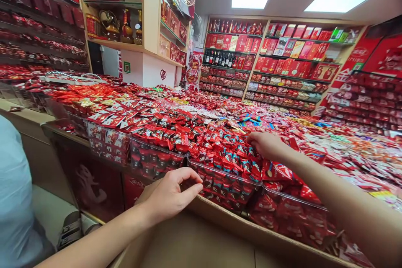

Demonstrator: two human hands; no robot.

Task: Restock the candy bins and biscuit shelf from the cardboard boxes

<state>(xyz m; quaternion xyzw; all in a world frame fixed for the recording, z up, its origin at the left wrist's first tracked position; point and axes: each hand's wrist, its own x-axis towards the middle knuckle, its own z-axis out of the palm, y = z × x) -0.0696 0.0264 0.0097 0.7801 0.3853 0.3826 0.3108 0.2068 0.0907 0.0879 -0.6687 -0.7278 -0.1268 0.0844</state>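
"Where are the candies (232, 150)?"
"Heaped in clear bins (158, 161), mid-frame."
"And the left hand (171, 194)?"
"Lower centre, above the cardboard box (207, 238), fingers curled towards the thumb. I can't tell if it holds anything."
"The right hand (266, 144)?"
"Right of centre, bent fingers at the candies. Whether it grips one, I can't tell."

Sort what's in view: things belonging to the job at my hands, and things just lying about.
Apparently in the job:
- right hand, at the wrapped candies
- left hand
- cardboard box, near the left hand

Apparently just about:
- dark bottles on the back shelves
- gold vase
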